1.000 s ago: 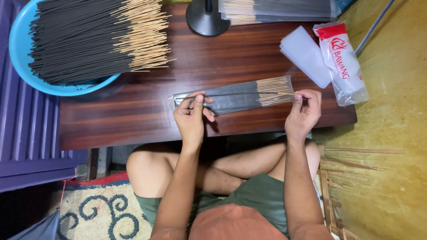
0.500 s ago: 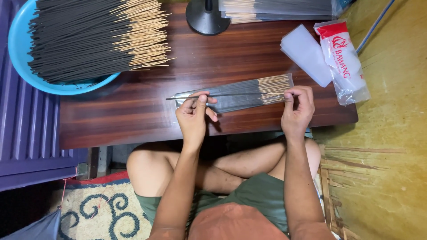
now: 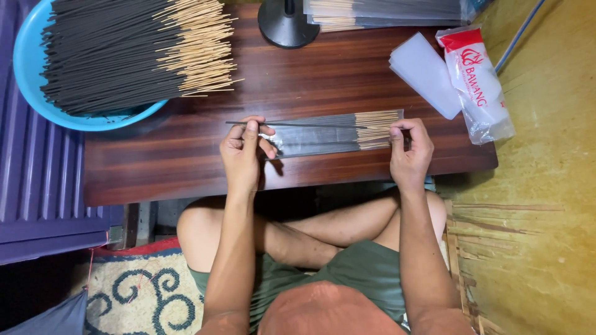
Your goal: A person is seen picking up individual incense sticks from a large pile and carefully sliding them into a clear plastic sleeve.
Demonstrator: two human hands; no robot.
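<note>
A clear plastic sleeve (image 3: 335, 134) filled with dark incense sticks lies across the low wooden table (image 3: 174, 155), its bare wooden stick ends pointing right. My left hand (image 3: 243, 154) pinches one thin dark incense stick (image 3: 298, 125) near its left end, holding it level just above the sleeve. My right hand (image 3: 410, 152) grips the sleeve's right end at the bare stick ends, where the single stick's other end also reaches.
A blue basin (image 3: 37, 93) at the back left holds a big heap of incense sticks (image 3: 124, 49). A black round stand base (image 3: 287, 26), more packed sleeves (image 3: 385, 11), a stack of empty clear sleeves (image 3: 425, 73) and a red-and-white printed bag (image 3: 478, 84) lie at the back right.
The single stick has slid left and now sticks out past my left hand. My right hand has moved a little left along the sleeve's end.
</note>
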